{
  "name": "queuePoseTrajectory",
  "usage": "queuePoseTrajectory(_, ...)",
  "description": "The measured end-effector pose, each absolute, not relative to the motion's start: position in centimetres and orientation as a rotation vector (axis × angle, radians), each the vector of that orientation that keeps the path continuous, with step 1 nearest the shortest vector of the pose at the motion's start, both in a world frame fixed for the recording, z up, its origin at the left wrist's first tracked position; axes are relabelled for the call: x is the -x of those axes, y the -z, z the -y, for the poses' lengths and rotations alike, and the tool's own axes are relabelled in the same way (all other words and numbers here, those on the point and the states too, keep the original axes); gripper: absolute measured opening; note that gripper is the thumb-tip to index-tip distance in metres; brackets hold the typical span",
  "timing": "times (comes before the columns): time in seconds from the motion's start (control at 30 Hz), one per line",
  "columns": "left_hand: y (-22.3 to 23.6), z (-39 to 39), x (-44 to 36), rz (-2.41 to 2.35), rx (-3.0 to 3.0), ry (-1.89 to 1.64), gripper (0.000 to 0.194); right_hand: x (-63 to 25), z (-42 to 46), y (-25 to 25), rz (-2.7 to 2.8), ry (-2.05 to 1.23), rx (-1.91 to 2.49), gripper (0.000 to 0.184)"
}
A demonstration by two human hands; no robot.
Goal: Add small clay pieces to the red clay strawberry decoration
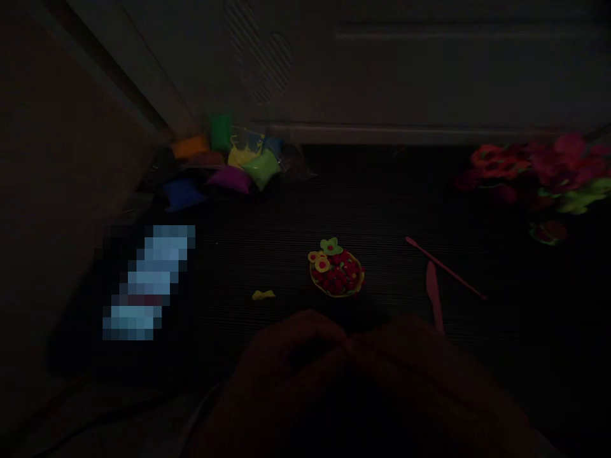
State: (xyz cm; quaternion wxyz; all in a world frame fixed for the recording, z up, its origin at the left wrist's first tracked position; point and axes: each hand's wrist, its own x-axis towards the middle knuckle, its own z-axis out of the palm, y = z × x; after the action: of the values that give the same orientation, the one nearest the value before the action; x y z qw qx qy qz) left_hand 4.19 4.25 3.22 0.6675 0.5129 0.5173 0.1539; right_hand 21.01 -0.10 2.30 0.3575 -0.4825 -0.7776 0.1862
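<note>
In dim light my left hand (pixel 296 356) and my right hand (pixel 410 356) meet at the fingertips near the lower middle. Both are closed in a pinch; whatever lies between the fingers is too dark to make out. Just beyond them sits a small clay basket (pixel 361 283) with a yellow rim, filled with red berry-like balls. Two yellow flowers (pixel 322 264) and a green flower (pixel 330 247) decorate its far left edge. A scrap of yellow clay (pixel 263 295) lies left of the basket. To the right are a pink clay knife (pixel 433 289) and a thin pink stick tool (pixel 446 268).
Several coloured clay packets (pixel 261 168) are heaped at the back left of the dark table (pixel 382 197). A lit, pixelated screen (pixel 147 283) stands at left. Pink, red and green clay pieces (pixel 554 165) cluster at the back right. A pale panel (pixel 405 83) rises behind.
</note>
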Motion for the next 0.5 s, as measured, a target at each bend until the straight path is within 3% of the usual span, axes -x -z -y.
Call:
queuePoseTrajectory(0.27,-2.6,-4.6,-4.3,-1.1,-0.715,-0.289,0.007,-21.2,-0.5,-2.1,2.109,-0.374,1.188,0.026)
queuePoseTrajectory(0.5,-2.4,-5.4,-3.6,-1.099,-0.648,-0.383,0.011,-22.1,-2.0,-3.1,2.042,-0.486,1.37,0.015)
